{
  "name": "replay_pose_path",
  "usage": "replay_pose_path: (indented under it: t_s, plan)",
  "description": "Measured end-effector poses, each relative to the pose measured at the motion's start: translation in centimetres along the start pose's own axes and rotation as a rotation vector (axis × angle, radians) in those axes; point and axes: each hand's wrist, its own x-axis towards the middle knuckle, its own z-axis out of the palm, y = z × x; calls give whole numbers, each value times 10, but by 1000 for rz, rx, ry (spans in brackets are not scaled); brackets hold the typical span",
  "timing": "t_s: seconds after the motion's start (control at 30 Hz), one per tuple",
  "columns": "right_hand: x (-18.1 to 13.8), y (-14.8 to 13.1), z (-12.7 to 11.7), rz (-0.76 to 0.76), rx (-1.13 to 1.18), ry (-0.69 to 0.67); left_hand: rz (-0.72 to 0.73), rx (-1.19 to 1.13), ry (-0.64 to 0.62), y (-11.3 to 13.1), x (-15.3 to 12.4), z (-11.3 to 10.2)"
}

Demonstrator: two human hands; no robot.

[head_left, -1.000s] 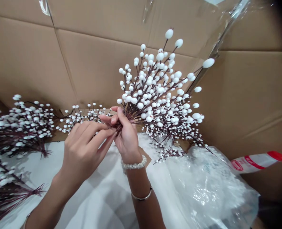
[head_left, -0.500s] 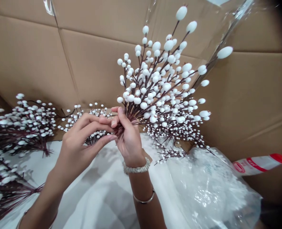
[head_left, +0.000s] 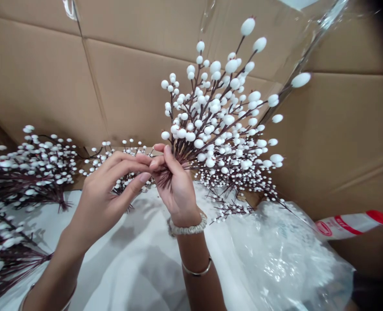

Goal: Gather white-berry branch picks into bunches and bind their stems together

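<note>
My right hand (head_left: pixel 175 183) is closed round the stem ends of a bunch of dark twigs with white berries (head_left: pixel 220 116), held up so the sprays fan out above and to the right. My left hand (head_left: pixel 107 194) is beside it, with thumb and fingers pinched together at the base of the same bunch, touching my right fingertips. A beaded bracelet and a thin bangle sit on my right wrist.
More white-berry bunches (head_left: pixel 29 168) lie at the left and behind my hands (head_left: pixel 236 190). White sheeting (head_left: pixel 139 268) covers the surface, with crinkled clear plastic (head_left: pixel 288 255) at the right. Cardboard walls (head_left: pixel 42 73) surround everything. A red-and-white packet (head_left: pixel 349 222) lies far right.
The bunch in my right hand has risen and tilted a little upward. My left fingers have shifted from beneath the stems to a pinch at the base.
</note>
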Motion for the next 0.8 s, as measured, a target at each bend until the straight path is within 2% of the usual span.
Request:
replay_pose_path:
  t_s: [0.3, 0.53, 0.8]
  plan:
    - [1, 0, 1, 90, 8, 19, 56, 53, 0, -6, 0, -3]
    - [0, 3, 3, 71, -9, -2, 82, 64, 32, -6, 1, -2]
    - [1, 5, 1, 81, -8, 6, 46, 101, 62, -5, -1, 2]
